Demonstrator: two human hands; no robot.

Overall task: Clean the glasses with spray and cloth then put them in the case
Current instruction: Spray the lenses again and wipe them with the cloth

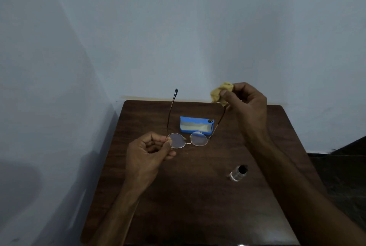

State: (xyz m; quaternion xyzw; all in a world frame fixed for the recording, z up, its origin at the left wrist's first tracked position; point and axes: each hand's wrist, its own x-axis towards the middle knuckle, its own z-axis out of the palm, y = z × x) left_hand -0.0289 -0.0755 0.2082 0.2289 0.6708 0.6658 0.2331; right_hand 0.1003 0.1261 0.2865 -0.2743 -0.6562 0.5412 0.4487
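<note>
Head view. The left hand [147, 152] is raised over the dark wooden surface [198, 206], and its fingers [156, 139] pinch, with the thumb, the outer rim of one lens of the glasses [187, 140], the other fingers curled into the palm. The glasses are held off the surface, lenses towards the person, both temples unfolded and pointing away towards the wall [178, 27]. The right hand [247, 105] is higher and farther off, above the far edge; its fingers [240, 87] and thumb press a bunched yellow cloth [219, 92] between them, and the temple on that side runs up to the cloth, its tip hidden there. The blue case [197, 125] lies open on the surface just behind the lenses, near the middle of the far edge, with the two temples passing on either side of it. The spray bottle [237, 173], clear with a dark cap, stands towards the right, beside the right forearm and well apart from the case. The far edge meets the wall; the left edge runs close along a side wall; beyond the right edge lies dark floor [340, 166]. Open wood extends between the forearms to the near edge.
</note>
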